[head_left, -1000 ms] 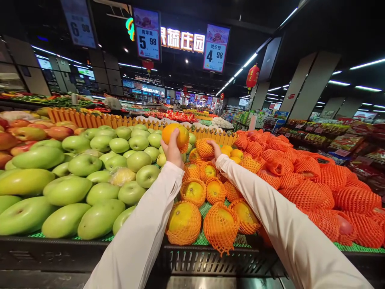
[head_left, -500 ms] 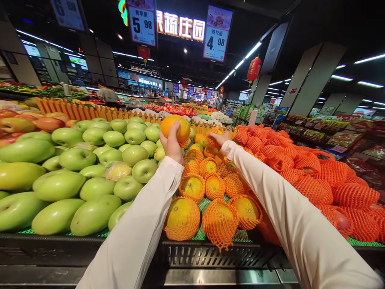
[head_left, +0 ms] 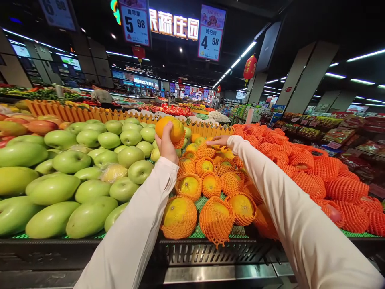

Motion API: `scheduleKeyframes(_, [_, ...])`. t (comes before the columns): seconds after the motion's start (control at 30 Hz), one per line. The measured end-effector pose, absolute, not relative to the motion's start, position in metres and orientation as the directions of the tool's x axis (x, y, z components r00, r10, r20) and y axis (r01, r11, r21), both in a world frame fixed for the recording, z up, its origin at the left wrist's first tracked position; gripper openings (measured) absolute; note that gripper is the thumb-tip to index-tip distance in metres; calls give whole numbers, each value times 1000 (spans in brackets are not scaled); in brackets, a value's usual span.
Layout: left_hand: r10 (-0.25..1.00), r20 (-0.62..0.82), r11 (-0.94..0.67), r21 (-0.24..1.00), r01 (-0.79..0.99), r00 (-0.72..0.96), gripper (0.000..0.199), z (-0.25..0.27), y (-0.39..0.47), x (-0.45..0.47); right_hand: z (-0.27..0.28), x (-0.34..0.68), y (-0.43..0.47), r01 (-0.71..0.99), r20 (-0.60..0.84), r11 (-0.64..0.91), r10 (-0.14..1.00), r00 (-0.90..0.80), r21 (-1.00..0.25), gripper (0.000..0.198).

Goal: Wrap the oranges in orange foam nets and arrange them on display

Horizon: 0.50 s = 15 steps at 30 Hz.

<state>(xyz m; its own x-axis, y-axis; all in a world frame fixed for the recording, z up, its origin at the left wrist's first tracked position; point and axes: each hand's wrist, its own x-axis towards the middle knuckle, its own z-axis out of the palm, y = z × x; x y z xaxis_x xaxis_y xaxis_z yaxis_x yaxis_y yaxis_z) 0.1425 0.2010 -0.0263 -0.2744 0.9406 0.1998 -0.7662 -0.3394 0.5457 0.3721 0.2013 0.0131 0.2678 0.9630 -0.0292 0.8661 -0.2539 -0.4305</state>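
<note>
My left hand (head_left: 167, 147) is wrapped round an orange (head_left: 173, 127), raised above the fruit at the back of the display. A bit of orange foam net shows at the fruit's lower right. My right hand (head_left: 219, 140) hovers palm down over the far part of the orange pile, fingers stretched out. Just under its fingertips lies a netted orange (head_left: 206, 151); whether they touch is hard to tell. Nearer to me sit several more netted oranges, among them one at the front edge (head_left: 179, 217).
Green apples (head_left: 72, 160) fill the left side. Fruit in red foam nets (head_left: 303, 158) is heaped on the right. A black slotted crate edge (head_left: 210, 253) runs along the front, and a low orange picket fence (head_left: 69, 112) along the back. Price signs (head_left: 211, 34) hang overhead.
My right hand has straightened its fingers and drawn off a netted orange, which now rests on the pile. My left hand keeps its orange. The view has shifted slightly.
</note>
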Motion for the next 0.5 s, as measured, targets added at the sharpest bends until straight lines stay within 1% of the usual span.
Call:
scheduleKeyframes(0.03, [939, 205, -343, 549, -762, -276, 49, -27, 201, 143, 15, 383, 198, 849, -21, -298, 947, 322, -436, 76])
scheduleKeyframes(0.1, [937, 215, -349, 551, -758, -275, 48, -27, 200, 144, 12, 399, 192, 834, 4, -379, 910, 415, -400, 63])
scheduleKeyframes(0.17, [938, 215, -347, 550, -759, -273, 49, -28, 200, 145, 2, 406, 189, 844, 24, -423, 890, 455, -329, 54])
scheduleKeyframes(0.2, [939, 214, -344, 552, -759, -270, 50, -29, 201, 145, -4, 405, 189, 854, 23, -427, 891, 454, -296, 53])
scheduleKeyframes(0.3, [940, 216, -341, 559, -755, -265, 48, -30, 202, 146, -23, 393, 193, 881, -2, -417, 904, 427, -222, 58])
scheduleKeyframes(0.5, [950, 188, -311, 585, -749, -248, 51, -33, 204, 147, -40, 369, 195, 897, -76, -419, 908, 412, -142, 65])
